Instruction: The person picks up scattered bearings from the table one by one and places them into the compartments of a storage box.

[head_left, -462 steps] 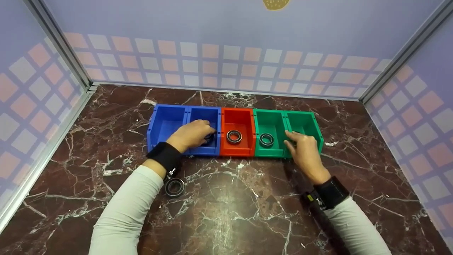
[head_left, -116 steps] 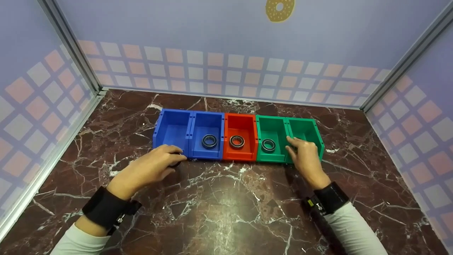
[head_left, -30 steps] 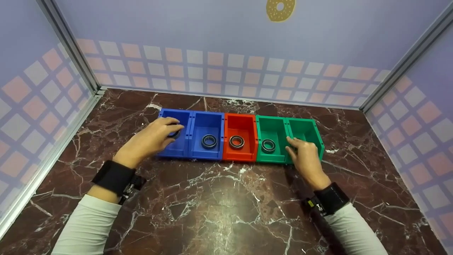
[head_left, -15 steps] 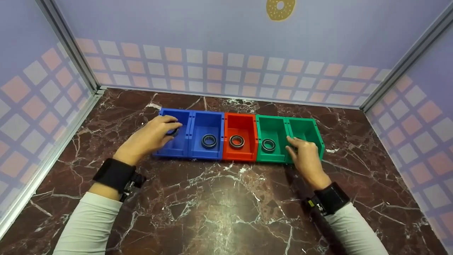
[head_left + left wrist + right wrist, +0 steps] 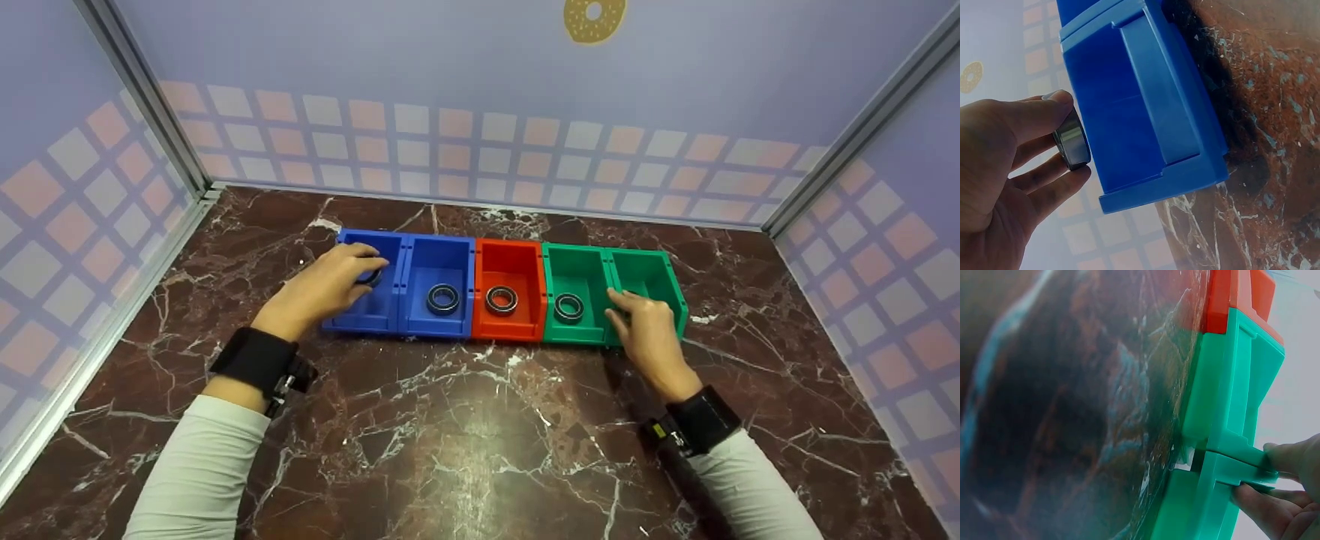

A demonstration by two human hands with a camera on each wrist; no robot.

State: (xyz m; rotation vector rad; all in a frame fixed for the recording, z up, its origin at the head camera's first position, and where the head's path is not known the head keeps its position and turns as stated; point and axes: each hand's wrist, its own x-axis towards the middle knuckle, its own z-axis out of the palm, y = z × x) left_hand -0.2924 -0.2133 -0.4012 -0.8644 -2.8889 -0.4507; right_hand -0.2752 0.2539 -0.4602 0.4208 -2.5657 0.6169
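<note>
My left hand (image 5: 322, 285) pinches a ball bearing (image 5: 1074, 142) between thumb and fingers over the leftmost blue bin (image 5: 366, 324). In the left wrist view the bearing is tilted on edge, close to the bin's opening. My right hand (image 5: 646, 334) grips the adjoining side walls of the two green bins, the thumb on one side and fingers on the other; the right wrist view shows the fingertips (image 5: 1247, 496) at that divider. Other bearings lie flat, one in the second blue bin (image 5: 443, 299), one in the red bin (image 5: 501, 301), one in the left green bin (image 5: 569, 308).
The bins stand side by side in one row on a dark red marbled table (image 5: 465, 435). The right green bin (image 5: 646, 271) is partly hidden by my right hand. Purple checked panels (image 5: 450, 150) enclose the table at the back and both sides.
A bearing lay on the table beside my left arm earlier; that spot is bare now. My left hand moved from the leftmost bin's front to above it, then barely shifted. My right hand stayed put.
</note>
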